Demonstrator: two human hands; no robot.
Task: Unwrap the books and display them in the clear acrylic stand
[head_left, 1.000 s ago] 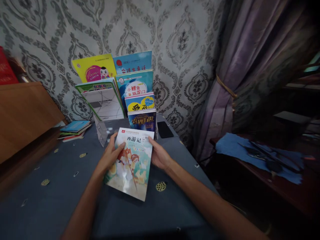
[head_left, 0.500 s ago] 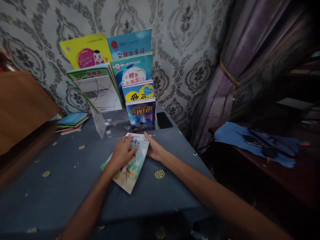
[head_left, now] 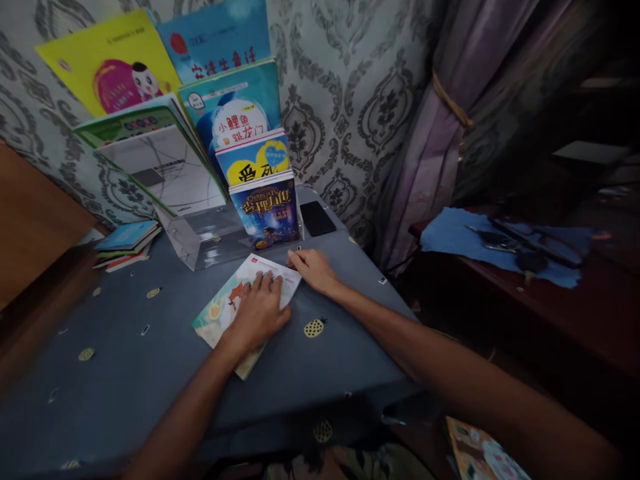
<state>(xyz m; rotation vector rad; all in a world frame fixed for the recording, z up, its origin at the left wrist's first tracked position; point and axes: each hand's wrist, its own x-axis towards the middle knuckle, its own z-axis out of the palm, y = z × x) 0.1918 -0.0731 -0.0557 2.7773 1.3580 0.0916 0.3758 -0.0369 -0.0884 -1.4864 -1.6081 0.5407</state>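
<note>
Paperback [head_left: 223,305] flat on worktop [head_left: 165,373]

Left hand [head_left: 259,313]: fingers loosely spread across the cover, gripping nothing. Right hand [head_left: 314,270]: fingers curled beside the top right corner; hold cannot be told. Paperback, before the clear stand [head_left: 181,241], judged light, bendable, slightly slippery; best grasped by opposite edges.

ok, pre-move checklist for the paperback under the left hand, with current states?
1. Illustrated paperback lying on the pineapple-print tablecloth: ok.
2. Left hand on its cover: ok, fingers spread.
3. Right hand gripping its corner: cannot tell; fingers are beside it.
4. Cover title readable: not ok, fingers over it.
5. Black smartphone apart from the paperback: ok.
6. Clear acrylic book stand upright: ok.
</note>
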